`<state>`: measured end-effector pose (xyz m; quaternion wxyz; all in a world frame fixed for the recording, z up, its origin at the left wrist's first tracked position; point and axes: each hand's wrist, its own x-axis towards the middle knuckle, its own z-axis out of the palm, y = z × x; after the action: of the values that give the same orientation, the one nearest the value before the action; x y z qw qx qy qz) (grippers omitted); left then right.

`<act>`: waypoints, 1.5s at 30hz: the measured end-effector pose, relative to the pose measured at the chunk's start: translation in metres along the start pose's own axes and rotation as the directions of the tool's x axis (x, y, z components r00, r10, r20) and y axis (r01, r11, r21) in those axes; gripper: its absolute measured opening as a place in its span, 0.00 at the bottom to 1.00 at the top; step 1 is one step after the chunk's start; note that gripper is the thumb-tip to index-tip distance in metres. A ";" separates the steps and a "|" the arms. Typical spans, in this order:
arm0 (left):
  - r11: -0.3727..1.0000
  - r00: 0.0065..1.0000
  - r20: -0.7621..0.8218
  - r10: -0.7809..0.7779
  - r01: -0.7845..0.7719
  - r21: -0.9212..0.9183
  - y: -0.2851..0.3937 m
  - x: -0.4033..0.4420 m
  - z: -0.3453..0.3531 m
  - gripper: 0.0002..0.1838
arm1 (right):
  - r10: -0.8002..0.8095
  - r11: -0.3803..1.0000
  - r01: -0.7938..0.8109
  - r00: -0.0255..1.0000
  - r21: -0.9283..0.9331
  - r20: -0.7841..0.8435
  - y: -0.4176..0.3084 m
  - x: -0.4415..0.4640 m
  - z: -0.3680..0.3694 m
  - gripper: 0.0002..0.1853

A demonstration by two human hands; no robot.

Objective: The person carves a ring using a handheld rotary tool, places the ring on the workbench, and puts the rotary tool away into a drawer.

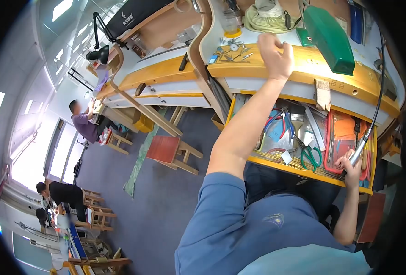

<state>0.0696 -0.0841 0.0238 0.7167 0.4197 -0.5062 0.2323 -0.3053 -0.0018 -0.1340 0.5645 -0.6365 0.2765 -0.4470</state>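
My left hand (276,57) is raised over the wooden bench top (239,69), its fingers curled; whether anything is in them is too small to tell. It is beside the green lamp (329,39), with small metal tools (234,49) to its left. Low on the right, my right hand (349,167) is wrapped round a metal handpiece (359,149) on a black cable, over the red tray (330,137) in the open drawer. Pliers with red and blue handles (283,123) and green-handled scissors (310,156) lie in the drawer. A worn wooden block (322,94) juts from the bench edge.
A light green cloth hat (268,17) rests at the back of the bench. A red-topped stool (162,149) stands on the floor to the left. Two people, one in purple (84,126) and one in black (66,193), are at other benches far left.
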 end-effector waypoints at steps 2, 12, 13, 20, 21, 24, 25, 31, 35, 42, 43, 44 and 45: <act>0.998 0.999 -0.047 0.025 -0.022 0.063 0.004 0.009 -0.014 0.14 | -0.023 1.000 0.023 1.000 0.002 0.007 0.002 0.000 0.000 0.09; 0.975 0.987 -0.162 0.004 0.032 0.219 -0.016 0.062 -0.089 0.43 | -0.031 0.999 0.032 0.999 -0.035 0.013 0.007 0.001 -0.005 0.11; 0.964 0.985 -0.171 0.002 0.044 0.263 -0.023 0.066 -0.094 0.44 | -0.022 0.999 0.022 1.000 -0.026 0.011 0.007 0.001 -0.005 0.12; 0.923 0.897 -0.435 -0.080 0.231 0.308 -0.027 0.124 -0.122 0.44 | 0.017 1.000 -0.017 1.000 0.001 0.019 0.008 0.001 -0.008 0.12; 0.905 0.879 -0.474 -0.057 0.246 0.348 -0.035 0.134 -0.125 0.45 | 0.029 1.000 -0.029 0.999 0.002 0.020 0.007 0.001 -0.007 0.12; 0.805 0.797 -0.601 -0.049 0.388 0.449 -0.046 0.165 -0.139 0.47 | 0.044 0.999 -0.045 0.999 -0.026 -0.031 0.007 0.000 -0.007 0.11; 0.802 0.760 -0.649 -0.026 0.403 0.441 -0.043 0.175 -0.142 0.45 | 0.057 0.998 -0.057 0.998 -0.006 -0.013 0.004 0.000 -0.006 0.11; 0.640 0.554 -0.831 0.036 0.626 0.445 -0.010 0.219 -0.138 0.38 | 0.066 0.998 -0.067 0.997 -0.020 -0.038 -0.001 0.001 -0.006 0.09; 0.675 0.493 -0.861 -0.125 0.678 0.290 0.000 0.276 -0.148 0.26 | 0.115 0.993 -0.114 0.992 0.026 -0.043 -0.007 0.000 -0.005 0.09; 0.934 0.920 0.167 -0.354 0.339 0.109 -0.004 0.336 -0.160 0.08 | 0.137 0.991 -0.137 0.990 0.012 -0.031 -0.007 0.000 -0.007 0.10; 0.919 0.918 0.222 -0.328 0.256 0.300 0.014 0.312 -0.139 0.09 | 0.136 0.991 -0.135 0.990 0.023 -0.035 -0.007 0.000 -0.007 0.10; 0.868 0.909 0.278 -0.309 0.151 0.473 0.027 0.295 -0.123 0.10 | 0.133 0.991 -0.132 0.990 0.033 -0.038 -0.006 0.000 -0.008 0.10; 0.858 0.880 0.412 -0.237 -0.009 0.513 0.021 0.292 -0.114 0.16 | 0.139 0.990 -0.138 0.990 0.036 -0.030 -0.004 0.000 -0.009 0.10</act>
<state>0.2250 -0.0039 0.2846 0.4548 0.6638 -0.5573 0.2047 -0.3141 -0.0048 -0.1304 0.6004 -0.5985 0.3217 -0.4217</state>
